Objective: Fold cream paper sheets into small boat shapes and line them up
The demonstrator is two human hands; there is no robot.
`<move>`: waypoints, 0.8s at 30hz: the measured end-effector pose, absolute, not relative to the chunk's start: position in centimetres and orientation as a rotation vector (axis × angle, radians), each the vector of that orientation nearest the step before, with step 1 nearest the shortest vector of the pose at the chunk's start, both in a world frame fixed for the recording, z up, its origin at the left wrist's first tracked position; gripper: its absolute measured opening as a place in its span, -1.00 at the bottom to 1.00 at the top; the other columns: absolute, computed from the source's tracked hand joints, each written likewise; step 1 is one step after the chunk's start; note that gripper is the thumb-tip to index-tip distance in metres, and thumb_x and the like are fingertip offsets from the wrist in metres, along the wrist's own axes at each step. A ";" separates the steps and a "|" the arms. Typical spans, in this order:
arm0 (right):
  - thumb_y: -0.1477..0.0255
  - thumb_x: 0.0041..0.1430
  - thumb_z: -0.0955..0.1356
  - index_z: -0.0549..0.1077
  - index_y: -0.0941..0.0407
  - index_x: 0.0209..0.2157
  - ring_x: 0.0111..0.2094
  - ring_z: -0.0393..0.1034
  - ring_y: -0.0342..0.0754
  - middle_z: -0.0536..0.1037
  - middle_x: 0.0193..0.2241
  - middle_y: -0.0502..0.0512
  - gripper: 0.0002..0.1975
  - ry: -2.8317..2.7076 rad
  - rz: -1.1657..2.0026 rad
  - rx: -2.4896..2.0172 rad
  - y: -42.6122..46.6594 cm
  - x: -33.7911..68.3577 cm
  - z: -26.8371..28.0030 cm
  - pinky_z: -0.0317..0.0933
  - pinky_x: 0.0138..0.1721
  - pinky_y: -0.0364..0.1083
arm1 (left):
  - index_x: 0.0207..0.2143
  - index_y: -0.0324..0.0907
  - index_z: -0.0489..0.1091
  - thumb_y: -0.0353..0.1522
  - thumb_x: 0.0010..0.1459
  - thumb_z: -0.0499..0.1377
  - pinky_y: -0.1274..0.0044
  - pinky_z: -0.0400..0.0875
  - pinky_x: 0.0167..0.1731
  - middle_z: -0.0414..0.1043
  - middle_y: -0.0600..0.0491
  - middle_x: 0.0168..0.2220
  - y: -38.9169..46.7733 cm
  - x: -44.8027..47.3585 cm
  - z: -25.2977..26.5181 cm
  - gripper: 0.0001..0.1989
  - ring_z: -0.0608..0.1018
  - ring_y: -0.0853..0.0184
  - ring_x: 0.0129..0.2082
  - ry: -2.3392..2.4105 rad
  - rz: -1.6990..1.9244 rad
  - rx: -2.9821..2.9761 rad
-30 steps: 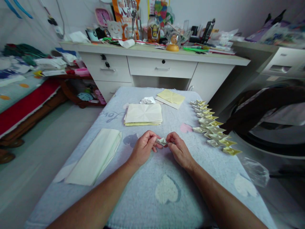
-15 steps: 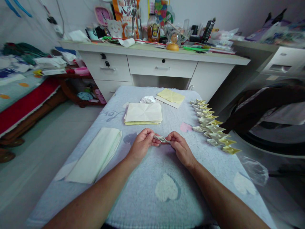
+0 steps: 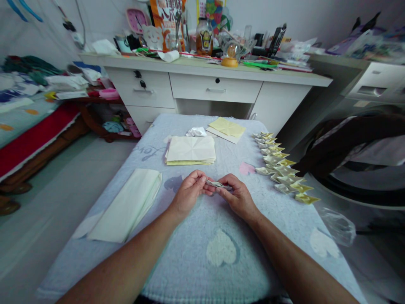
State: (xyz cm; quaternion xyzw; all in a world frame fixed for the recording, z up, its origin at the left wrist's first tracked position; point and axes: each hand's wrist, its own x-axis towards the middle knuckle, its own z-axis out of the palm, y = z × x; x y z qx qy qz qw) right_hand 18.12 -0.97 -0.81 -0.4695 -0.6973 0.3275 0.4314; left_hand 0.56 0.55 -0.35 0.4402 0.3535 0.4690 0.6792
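A small pale folded paper boat (image 3: 217, 184) is held between my two hands above the cloth-covered table (image 3: 177, 270). My left hand (image 3: 192, 188) pinches its left end between thumb and fingers. On its right end, the thumb and fingers of my right hand (image 3: 236, 193) are closed, hiding part of it. Beyond my hands lies a stack of creased cream and yellow paper sheets (image 3: 191, 148). Several finished paper boats (image 3: 284, 171) in white and yellow stand in a row to the right.
Folded pale green paper (image 3: 129, 207) lies at the left. Crumpled white paper (image 3: 196, 132) and yellow squares (image 3: 228, 127) rest near the far edge. A white desk (image 3: 218, 86) with cluttered top stands behind. On the right is a washing machine (image 3: 376, 84), with a clear plastic bag (image 3: 340, 228) below.
My right thumb and fingers have shifted left along the paper boat and now cover more of its right side. My left hand stays nearly in place.
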 end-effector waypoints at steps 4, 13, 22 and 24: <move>0.36 0.19 0.35 0.47 0.11 -0.38 -0.37 0.32 -0.11 0.43 -0.44 0.02 -0.87 -1.714 0.822 -1.164 -0.8 18.2 -0.8 0.17 -0.30 -0.14 | -0.24 -0.20 0.27 -0.22 0.08 0.25 0.58 0.36 -0.43 0.45 0.07 -0.36 0.4 0.3 -0.2 -0.70 0.51 0.42 -0.44 0.792 1.026 1.085; 0.36 0.20 0.34 0.45 0.11 -0.43 -0.39 0.31 -0.13 0.42 -0.46 0.00 -0.84 -1.783 0.871 -1.147 -1.1 18.1 -0.4 0.14 -0.32 -0.15 | -0.32 -0.24 0.44 -0.26 0.05 0.24 0.61 0.19 -0.50 0.34 0.13 -0.52 0.8 0.0 -1.6 -0.78 0.34 0.46 -0.53 1.057 0.914 1.464; 0.33 0.19 0.32 0.44 0.13 -0.42 -0.45 0.28 -0.13 0.41 -0.53 -0.02 -0.82 -1.767 0.912 -1.252 -1.0 18.4 -0.2 0.13 -0.37 -0.14 | -0.35 -0.25 0.41 -0.29 0.07 0.21 0.62 0.21 -0.51 0.36 0.13 -0.48 0.8 -0.2 -1.2 -0.82 0.36 0.47 -0.53 1.100 0.969 1.513; 0.34 0.20 0.32 0.43 0.12 -0.44 -0.44 0.29 -0.12 0.41 -0.53 -0.02 -0.83 -1.796 0.856 -1.236 -1.0 18.4 -0.2 0.13 -0.36 -0.14 | -0.29 -0.24 0.41 -0.30 0.06 0.22 0.62 0.26 -0.47 0.37 0.10 -0.42 0.7 -0.2 -1.1 -0.80 0.41 0.44 -0.47 1.092 0.970 1.540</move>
